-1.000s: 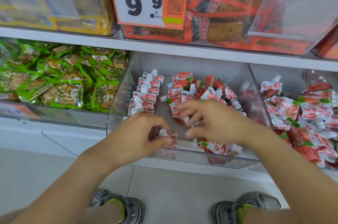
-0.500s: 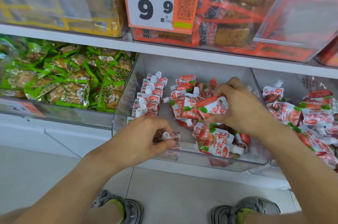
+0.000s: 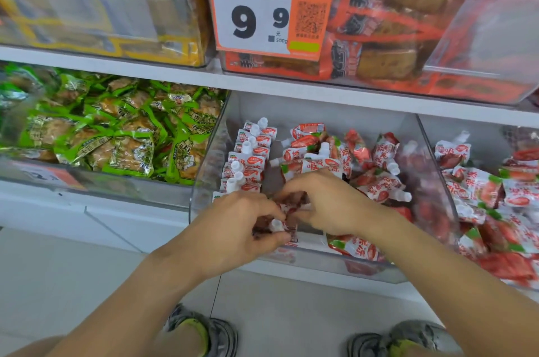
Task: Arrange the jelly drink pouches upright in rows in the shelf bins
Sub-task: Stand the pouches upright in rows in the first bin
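Observation:
A clear plastic bin (image 3: 294,264) on the lower shelf holds red-and-white jelly drink pouches with white caps. Along its left wall stands an upright row of pouches (image 3: 248,157). A loose heap of pouches (image 3: 361,165) fills the bin's middle and right. At the front left of the bin my left hand (image 3: 236,229) grips upright pouches (image 3: 281,225), one white cap showing between its fingers. My right hand (image 3: 326,202) is right beside it, fingers curled round a pouch pressed against that group; most of that pouch is hidden.
A second clear bin (image 3: 495,190) to the right holds more jumbled pouches. To the left lies a bin of green snack packs (image 3: 116,135). The upper shelf carries orange and yellow packs and a price tag (image 3: 262,12). My shoes (image 3: 210,333) stand on the tiled floor below.
My right hand came back from the heap in the bin's middle to the front left, meeting my left hand. The left hand stayed on its pouches.

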`<state>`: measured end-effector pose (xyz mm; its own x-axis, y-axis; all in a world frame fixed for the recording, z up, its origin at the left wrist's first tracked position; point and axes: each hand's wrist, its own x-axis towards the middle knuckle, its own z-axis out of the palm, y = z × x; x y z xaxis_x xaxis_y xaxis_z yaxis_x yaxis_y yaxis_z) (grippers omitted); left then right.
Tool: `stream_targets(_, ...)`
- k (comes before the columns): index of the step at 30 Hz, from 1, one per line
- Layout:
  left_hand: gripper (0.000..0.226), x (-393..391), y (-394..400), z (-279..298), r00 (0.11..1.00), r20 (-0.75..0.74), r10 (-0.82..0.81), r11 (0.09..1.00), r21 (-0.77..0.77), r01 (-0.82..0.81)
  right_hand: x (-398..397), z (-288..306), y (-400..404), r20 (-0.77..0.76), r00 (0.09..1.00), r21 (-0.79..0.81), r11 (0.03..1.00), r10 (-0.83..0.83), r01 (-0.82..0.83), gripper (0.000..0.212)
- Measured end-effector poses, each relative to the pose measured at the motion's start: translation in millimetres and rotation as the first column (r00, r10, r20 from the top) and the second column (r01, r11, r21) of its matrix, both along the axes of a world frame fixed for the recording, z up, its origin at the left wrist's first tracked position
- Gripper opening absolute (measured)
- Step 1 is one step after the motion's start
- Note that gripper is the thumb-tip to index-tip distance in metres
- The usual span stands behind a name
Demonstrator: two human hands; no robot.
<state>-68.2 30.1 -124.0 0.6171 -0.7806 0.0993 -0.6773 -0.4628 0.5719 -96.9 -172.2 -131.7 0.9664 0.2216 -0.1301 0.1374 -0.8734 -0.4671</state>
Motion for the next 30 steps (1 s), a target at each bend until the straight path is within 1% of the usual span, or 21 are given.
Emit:
stream_targets(2,0.026,0.4,0.8,-0.2,1.0,-0.015,0.007,1.0,-0.001,-0.007,1.0,1.3,-0.4,0.006,0.999,0.004,0.999,0.044,-0.044,0.032)
stream_targets(5,0.026,0.3,1.1,0.5,1.0,-0.015,0.012,1.0,-0.005,-0.013,4.9,1.1,3.6,0.02,0.994,-0.046,0.993,0.111,-0.11,0.025)
stream_targets(7,0.027,-0.6,0.8,0.9,1.0,-0.003,0.015,1.0,0.004,-0.015,9.2,1.9,5.3,0.023,0.993,-0.068,0.992,0.112,-0.11,0.02)
stream_targets(10,0.027,-1.3,0.8,1.6,1.0,0.002,0.017,1.0,0.004,-0.017,19.2,5.6,6.5,-0.02,0.994,-0.116,0.987,0.107,-0.109,0.016)
stream_targets(14,0.026,-2.1,1.2,1.6,1.0,-0.012,0.021,1.0,-0.013,-0.022,22.9,3.8,8.4,-0.027,0.995,-0.166,0.981,0.095,-0.098,0.022)
stream_targets(16,0.025,-2.7,2.2,1.6,0.999,-0.027,0.026,1.0,-0.008,-0.026,20.9,5.0,7.1,-0.076,0.988,-0.19,0.97,0.138,-0.15,0.026)
stream_targets(19,0.023,-2.6,2.8,0.9,0.998,-0.048,0.027,1.0,-0.005,-0.027,24.6,10.3,-0.5,-0.191,0.959,-0.201,0.948,0.208,-0.246,0.033)
stream_targets(21,0.022,-2.6,3.1,1.0,0.997,-0.065,0.034,0.999,-0.011,-0.035,29.7,13.6,-4.8,-0.214,0.948,-0.193,0.941,0.235,-0.277,0.034)
stream_targets(24,0.022,-3.2,2.7,1.0,0.997,-0.061,0.046,0.999,-0.014,-0.047,38.7,21.8,-8.3,-0.184,0.952,-0.141,0.952,0.246,-0.273,0.021)
stream_targets(26,0.023,-3.1,2.6,-0.2,0.997,-0.055,0.05,0.999,-0.011,-0.05,45.5,27.2,-7.6,-0.173,0.96,-0.104,0.965,0.222,-0.242,0.015)
stream_targets(28,0.024,-2.7,3.3,-0.9,0.997,-0.064,0.046,0.999,-0.005,-0.046,50.6,25.3,-4.9,-0.131,0.972,-0.105,0.972,0.197,-0.211,0.022)
stream_targets(30,0.024,-1.5,4.5,-1.1,0.996,-0.084,0.038,0.999,-0.01,-0.039,51.0,17.8,-1.6,-0.079,0.975,-0.179,0.959,0.207,-0.218,0.031)
